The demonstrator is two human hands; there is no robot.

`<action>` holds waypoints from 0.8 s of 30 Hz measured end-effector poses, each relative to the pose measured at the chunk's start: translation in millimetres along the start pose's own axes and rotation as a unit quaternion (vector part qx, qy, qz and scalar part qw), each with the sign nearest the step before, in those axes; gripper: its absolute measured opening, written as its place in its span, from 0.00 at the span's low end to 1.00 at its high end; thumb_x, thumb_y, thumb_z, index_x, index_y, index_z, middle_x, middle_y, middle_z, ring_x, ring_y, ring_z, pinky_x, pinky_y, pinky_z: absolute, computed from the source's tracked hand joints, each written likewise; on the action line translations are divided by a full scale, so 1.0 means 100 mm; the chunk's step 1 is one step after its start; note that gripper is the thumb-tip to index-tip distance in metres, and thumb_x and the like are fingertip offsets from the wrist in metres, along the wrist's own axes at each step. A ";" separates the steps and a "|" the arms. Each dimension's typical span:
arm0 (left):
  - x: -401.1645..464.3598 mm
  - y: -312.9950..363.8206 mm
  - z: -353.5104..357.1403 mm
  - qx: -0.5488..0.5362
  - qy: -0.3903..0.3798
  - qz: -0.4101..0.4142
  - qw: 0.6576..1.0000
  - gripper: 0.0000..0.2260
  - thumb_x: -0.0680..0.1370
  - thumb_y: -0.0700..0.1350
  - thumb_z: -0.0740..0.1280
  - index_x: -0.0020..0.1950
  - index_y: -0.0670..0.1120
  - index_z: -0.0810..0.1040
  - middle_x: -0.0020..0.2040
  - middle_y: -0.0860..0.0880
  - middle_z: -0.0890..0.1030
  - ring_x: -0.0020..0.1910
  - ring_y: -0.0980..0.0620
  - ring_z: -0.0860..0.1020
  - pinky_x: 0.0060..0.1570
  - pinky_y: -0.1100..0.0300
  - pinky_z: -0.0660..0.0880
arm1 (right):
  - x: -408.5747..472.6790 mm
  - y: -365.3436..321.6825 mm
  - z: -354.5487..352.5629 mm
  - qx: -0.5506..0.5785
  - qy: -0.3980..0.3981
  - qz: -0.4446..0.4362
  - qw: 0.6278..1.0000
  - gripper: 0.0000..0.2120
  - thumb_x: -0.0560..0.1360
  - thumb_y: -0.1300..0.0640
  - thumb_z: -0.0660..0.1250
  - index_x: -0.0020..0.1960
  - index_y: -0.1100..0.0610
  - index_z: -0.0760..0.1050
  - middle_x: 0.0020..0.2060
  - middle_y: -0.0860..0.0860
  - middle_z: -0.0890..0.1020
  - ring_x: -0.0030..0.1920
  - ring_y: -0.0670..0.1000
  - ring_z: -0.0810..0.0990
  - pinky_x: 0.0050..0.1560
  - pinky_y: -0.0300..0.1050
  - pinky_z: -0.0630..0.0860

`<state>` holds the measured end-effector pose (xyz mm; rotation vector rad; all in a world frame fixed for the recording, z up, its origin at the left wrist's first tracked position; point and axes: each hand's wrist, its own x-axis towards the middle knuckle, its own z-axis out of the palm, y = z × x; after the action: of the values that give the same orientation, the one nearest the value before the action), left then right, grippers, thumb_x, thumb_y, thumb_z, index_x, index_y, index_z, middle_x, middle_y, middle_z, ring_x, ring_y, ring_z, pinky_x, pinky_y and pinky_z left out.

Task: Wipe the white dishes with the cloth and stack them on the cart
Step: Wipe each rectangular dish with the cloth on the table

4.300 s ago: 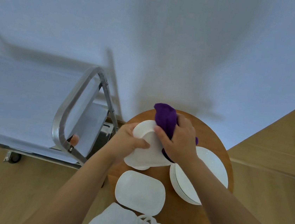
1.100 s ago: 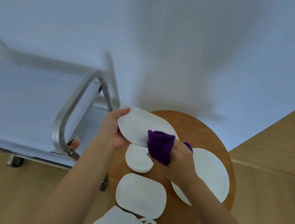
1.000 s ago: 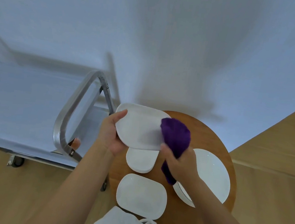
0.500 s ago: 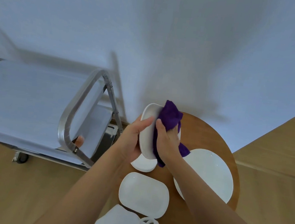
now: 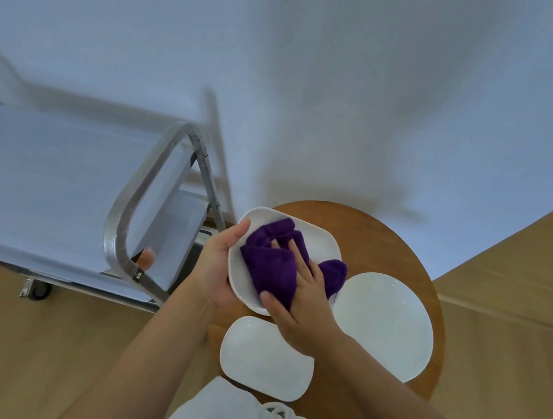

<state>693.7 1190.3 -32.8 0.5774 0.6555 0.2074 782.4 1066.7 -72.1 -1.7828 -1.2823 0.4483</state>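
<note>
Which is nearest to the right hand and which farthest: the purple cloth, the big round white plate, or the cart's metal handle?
1. Purple cloth: under the right hand, pressed into the held dish.
2. Big round white plate: on the wooden table, just to its right.
3. Cart's metal handle: far off to the left.

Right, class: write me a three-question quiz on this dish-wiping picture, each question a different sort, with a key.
1. True or false: the left hand holds the dish being wiped.
2. What colour is the cloth under the right hand?
3. How many white dishes lie on the round table? A) one B) two C) four

Key: 1 true. 2 purple. 3 B, the round plate and the rectangular plate.
</note>
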 end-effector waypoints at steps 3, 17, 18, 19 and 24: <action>-0.03 -0.02 -0.08 -0.003 -0.025 0.014 1.000 0.24 0.72 0.56 0.63 0.62 0.44 0.78 0.52 0.42 0.83 0.46 0.44 0.83 0.45 0.49 0.80 | -0.08 0.13 -0.06 -0.027 -0.021 -0.024 0.999 0.29 0.76 0.47 0.64 0.71 0.36 0.53 0.67 0.26 0.56 0.70 0.33 0.49 0.71 0.57 0.56; -0.22 -0.13 -0.46 0.010 0.060 0.056 0.997 0.19 0.72 0.53 0.63 0.58 0.44 0.79 0.47 0.44 0.85 0.44 0.43 0.84 0.38 0.51 0.81 | -0.29 0.60 -0.01 -0.178 0.062 0.095 0.977 0.25 0.74 0.52 0.67 0.68 0.60 0.68 0.63 0.52 0.74 0.61 0.53 0.73 0.55 0.43 0.74; -0.23 -0.17 -0.50 0.009 0.069 0.057 0.996 0.19 0.72 0.53 0.63 0.58 0.44 0.79 0.47 0.44 0.85 0.44 0.42 0.84 0.38 0.50 0.81 | -0.29 0.63 0.01 -0.139 0.065 0.154 0.976 0.23 0.76 0.52 0.66 0.68 0.58 0.67 0.59 0.48 0.74 0.57 0.49 0.74 0.50 0.37 0.74; -0.24 -0.21 -0.53 0.007 0.077 0.056 0.995 0.20 0.73 0.54 0.63 0.59 0.44 0.79 0.48 0.44 0.84 0.45 0.42 0.83 0.39 0.50 0.81 | -0.29 0.66 0.03 -0.094 0.072 0.218 0.969 0.18 0.77 0.52 0.64 0.65 0.56 0.68 0.54 0.44 0.75 0.53 0.47 0.75 0.45 0.32 0.71; -0.24 -0.42 -0.72 0.126 0.140 0.021 0.982 0.16 0.79 0.56 0.60 0.58 0.49 0.79 0.51 0.45 0.84 0.49 0.45 0.83 0.44 0.49 0.81 | -0.38 0.84 0.14 -0.007 0.062 0.413 0.909 0.12 0.79 0.48 0.58 0.58 0.55 0.70 0.41 0.42 0.71 0.40 0.43 0.70 0.48 0.35 0.67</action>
<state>630.4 1178.8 -90.3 0.8154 0.9505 0.2502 805.8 1031.6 -155.3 -2.2762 -0.3805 0.7649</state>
